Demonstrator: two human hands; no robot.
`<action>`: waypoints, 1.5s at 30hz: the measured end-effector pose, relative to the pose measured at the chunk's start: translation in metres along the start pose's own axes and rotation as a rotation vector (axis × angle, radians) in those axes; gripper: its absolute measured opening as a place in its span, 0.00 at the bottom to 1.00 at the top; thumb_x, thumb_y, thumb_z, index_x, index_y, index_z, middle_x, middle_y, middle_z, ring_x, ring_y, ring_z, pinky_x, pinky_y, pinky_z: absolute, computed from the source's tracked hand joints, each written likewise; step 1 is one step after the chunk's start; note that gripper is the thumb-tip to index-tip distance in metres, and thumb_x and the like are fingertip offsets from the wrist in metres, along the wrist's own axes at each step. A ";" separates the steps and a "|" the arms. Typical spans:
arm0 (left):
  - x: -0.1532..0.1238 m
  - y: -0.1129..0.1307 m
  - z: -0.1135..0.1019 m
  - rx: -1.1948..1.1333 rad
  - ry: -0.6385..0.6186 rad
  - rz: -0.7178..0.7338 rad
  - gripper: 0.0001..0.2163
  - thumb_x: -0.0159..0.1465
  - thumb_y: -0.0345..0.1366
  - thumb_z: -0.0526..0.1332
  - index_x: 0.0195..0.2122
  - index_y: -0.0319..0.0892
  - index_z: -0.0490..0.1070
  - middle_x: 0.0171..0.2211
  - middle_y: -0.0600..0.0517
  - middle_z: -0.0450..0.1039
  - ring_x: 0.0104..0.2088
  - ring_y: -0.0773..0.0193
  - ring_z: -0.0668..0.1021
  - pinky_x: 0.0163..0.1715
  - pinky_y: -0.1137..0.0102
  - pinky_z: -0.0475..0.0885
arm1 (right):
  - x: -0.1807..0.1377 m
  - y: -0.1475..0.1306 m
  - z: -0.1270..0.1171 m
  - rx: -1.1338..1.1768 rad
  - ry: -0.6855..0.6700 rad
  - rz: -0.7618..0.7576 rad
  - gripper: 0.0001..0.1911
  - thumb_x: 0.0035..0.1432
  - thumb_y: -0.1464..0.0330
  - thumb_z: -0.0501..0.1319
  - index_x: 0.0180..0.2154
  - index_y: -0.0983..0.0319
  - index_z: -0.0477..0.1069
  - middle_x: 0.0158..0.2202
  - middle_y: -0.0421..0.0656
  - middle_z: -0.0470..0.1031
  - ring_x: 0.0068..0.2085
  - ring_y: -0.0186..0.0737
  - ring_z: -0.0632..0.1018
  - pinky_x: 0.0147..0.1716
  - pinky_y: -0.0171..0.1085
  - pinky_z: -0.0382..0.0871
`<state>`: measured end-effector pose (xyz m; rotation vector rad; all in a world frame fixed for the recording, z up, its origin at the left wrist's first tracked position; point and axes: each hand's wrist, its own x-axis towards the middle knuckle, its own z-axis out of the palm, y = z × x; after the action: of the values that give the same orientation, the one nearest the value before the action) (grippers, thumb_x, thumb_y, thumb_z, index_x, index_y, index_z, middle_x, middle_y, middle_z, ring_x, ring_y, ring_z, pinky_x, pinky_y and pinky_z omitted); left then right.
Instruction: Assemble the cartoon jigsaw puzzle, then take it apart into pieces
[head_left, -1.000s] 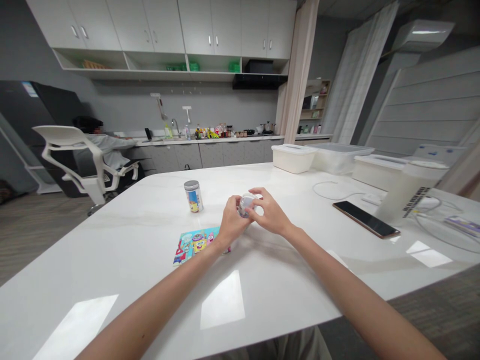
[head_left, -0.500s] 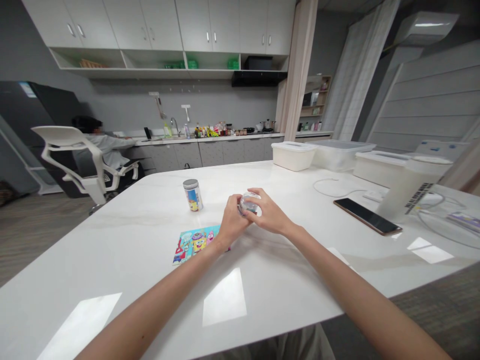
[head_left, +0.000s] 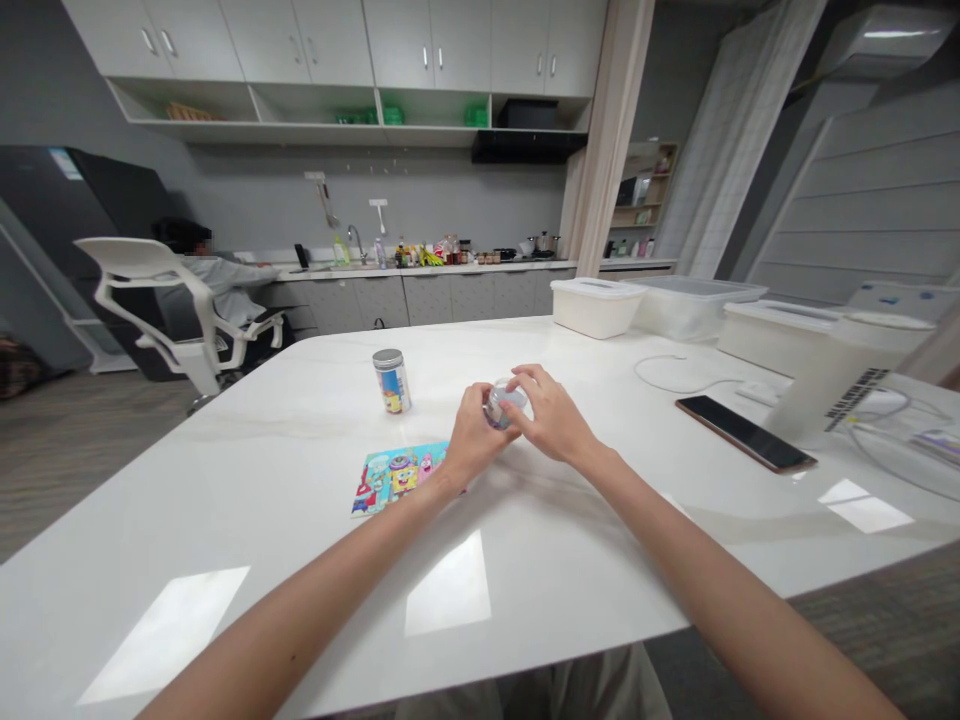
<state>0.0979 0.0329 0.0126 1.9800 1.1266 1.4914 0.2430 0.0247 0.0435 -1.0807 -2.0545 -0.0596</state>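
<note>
Holding as before: left hand [head_left: 471, 432] and right hand [head_left: 551, 415] stay clasped around small clear jar [head_left: 504, 405]. Jar tilted, long axis leaning right; its ends are hidden by fingers.

Bare forearms, no sleeves, beige trousers

White cabinets [head_left: 420, 50], grey wall [head_left: 450, 205]

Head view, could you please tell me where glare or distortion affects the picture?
Head view: bright rectangular reflections glare on the glossy white table; wide-angle lens bends the edges; the small clear jar between left hand and right hand looks slightly soft.
</note>
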 end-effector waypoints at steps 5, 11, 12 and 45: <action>-0.001 -0.005 0.004 -0.029 -0.011 -0.018 0.20 0.51 0.32 0.67 0.43 0.42 0.62 0.42 0.48 0.70 0.43 0.58 0.74 0.43 0.63 0.70 | 0.000 0.001 0.001 0.100 0.021 0.042 0.17 0.62 0.59 0.54 0.48 0.59 0.69 0.53 0.52 0.66 0.53 0.53 0.70 0.54 0.52 0.63; -0.004 -0.023 0.009 -0.021 -0.086 -0.125 0.23 0.56 0.33 0.66 0.51 0.42 0.59 0.45 0.44 0.73 0.48 0.54 0.76 0.49 0.58 0.69 | -0.002 0.014 0.016 0.283 0.059 0.219 0.34 0.59 0.58 0.56 0.63 0.60 0.51 0.56 0.54 0.64 0.56 0.53 0.69 0.55 0.54 0.61; -0.005 -0.025 0.010 -0.016 -0.098 -0.134 0.24 0.55 0.33 0.66 0.51 0.42 0.59 0.45 0.44 0.73 0.48 0.54 0.76 0.49 0.58 0.69 | -0.002 0.018 0.019 0.312 0.051 0.257 0.35 0.58 0.59 0.58 0.63 0.61 0.51 0.56 0.55 0.65 0.56 0.53 0.69 0.56 0.54 0.60; 0.010 -0.003 -0.019 0.039 -0.300 -0.073 0.20 0.43 0.28 0.60 0.40 0.41 0.69 0.36 0.52 0.69 0.33 0.60 0.72 0.31 0.68 0.68 | 0.010 0.017 -0.006 0.882 -0.241 0.426 0.16 0.50 0.58 0.62 0.38 0.60 0.73 0.36 0.42 0.77 0.37 0.40 0.75 0.33 0.37 0.69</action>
<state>0.0803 0.0398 0.0229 2.0793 1.0905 1.0984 0.2558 0.0396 0.0495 -0.9279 -1.6874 1.1250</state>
